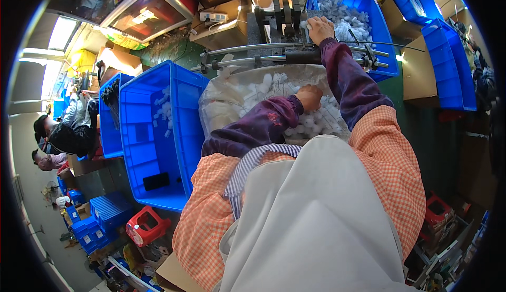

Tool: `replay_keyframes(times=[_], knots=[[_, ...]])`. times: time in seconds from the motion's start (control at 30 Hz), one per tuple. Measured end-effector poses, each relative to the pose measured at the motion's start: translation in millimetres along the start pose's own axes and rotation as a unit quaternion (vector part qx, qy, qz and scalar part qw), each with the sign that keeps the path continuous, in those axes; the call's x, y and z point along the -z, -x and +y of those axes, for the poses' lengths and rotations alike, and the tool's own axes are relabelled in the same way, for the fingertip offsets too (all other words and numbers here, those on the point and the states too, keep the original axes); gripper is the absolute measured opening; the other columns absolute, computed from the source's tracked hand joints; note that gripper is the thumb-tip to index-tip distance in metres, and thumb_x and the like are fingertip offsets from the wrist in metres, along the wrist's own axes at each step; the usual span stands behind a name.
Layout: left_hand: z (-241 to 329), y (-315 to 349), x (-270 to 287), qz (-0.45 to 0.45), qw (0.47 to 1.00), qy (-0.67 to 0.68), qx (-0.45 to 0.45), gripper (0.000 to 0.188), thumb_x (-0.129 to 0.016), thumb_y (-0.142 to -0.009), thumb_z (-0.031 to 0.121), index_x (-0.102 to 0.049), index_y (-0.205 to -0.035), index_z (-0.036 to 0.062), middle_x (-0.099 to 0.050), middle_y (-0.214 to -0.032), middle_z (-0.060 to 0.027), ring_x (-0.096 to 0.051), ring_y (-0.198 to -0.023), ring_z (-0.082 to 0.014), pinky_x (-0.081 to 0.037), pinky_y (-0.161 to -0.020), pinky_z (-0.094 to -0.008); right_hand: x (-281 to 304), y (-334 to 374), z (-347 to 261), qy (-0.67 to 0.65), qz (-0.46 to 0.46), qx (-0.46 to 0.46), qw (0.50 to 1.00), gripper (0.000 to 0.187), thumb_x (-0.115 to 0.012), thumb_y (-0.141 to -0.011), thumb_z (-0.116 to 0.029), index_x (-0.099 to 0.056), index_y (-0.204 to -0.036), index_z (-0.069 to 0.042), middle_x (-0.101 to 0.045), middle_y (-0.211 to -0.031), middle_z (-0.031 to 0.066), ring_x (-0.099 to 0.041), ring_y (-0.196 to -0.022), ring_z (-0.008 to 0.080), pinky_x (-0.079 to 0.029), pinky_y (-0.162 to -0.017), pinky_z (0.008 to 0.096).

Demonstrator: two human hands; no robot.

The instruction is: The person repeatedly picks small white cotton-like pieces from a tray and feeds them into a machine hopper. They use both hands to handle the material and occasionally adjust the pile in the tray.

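My left hand is curled low over a heap of small white plastic pieces on a pale sheet-lined tray in front of me. What its fingers hold, if anything, is hidden. My right hand reaches farther out, to the right side of a dark metal machine. Its fingers are bent together at the machine; a small pale thing shows by the fingertips, too small to name. Metal rods run crosswise between the machine and the tray.
Beyond my right hand, a blue bin holds many white pieces. On my left stands a large blue bin with a few pieces and a black object inside. A red stool sits behind it. Cardboard boxes and other people surround the place.
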State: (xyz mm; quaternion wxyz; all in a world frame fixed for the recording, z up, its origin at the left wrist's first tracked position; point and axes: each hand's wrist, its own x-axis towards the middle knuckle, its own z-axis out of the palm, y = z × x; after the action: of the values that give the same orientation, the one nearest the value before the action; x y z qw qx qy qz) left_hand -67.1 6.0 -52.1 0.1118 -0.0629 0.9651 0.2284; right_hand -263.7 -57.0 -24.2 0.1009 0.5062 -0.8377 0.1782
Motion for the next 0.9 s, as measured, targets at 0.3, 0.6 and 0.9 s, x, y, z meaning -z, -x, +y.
replay_keyframes(times=[0.3,0.6,0.9], knots=[[6.5,4.4,0.0,0.088,0.995,-0.042,-0.022,0.021,-0.058,-0.068,0.011,-0.060,-0.088,0.0036,-0.061,-0.088,-0.0163,-0.058,-0.086,-0.0344,-0.047,-0.075,-0.0440,9.5,-1.2,0.1,0.063,-0.051,-0.113,0.990,0.025,-0.051,-0.081,-0.033,-0.063,-0.099,-0.020,-0.059,-0.103,0.0001,-0.046,-0.106,0.0219,-0.028,-0.091,0.0445],[5.8,16.4,19.6,0.198,0.978,0.033,-0.047,0.021,-0.051,-0.073,0.005,-0.057,-0.093,0.0012,-0.053,-0.097,-0.0193,-0.054,-0.087,-0.0362,-0.046,-0.077,-0.0414,11.4,14.9,-13.9,0.062,-0.023,-0.102,0.993,0.028,-0.053,-0.079,-0.036,-0.063,-0.093,-0.015,-0.055,-0.104,0.0058,-0.042,-0.105,0.0270,-0.028,-0.088,0.0440],[-2.4,25.2,17.6,0.305,0.941,-0.035,-0.141,0.025,-0.053,-0.068,0.004,-0.053,-0.092,-0.0032,-0.050,-0.092,-0.0212,-0.051,-0.084,-0.0372,-0.043,-0.076,-0.0405,0.2,7.9,-65.8,0.062,-0.016,-0.069,0.996,0.026,-0.047,-0.081,-0.027,-0.062,-0.098,-0.013,-0.056,-0.103,0.0077,-0.042,-0.108,0.0272,-0.025,-0.092,0.0464]])
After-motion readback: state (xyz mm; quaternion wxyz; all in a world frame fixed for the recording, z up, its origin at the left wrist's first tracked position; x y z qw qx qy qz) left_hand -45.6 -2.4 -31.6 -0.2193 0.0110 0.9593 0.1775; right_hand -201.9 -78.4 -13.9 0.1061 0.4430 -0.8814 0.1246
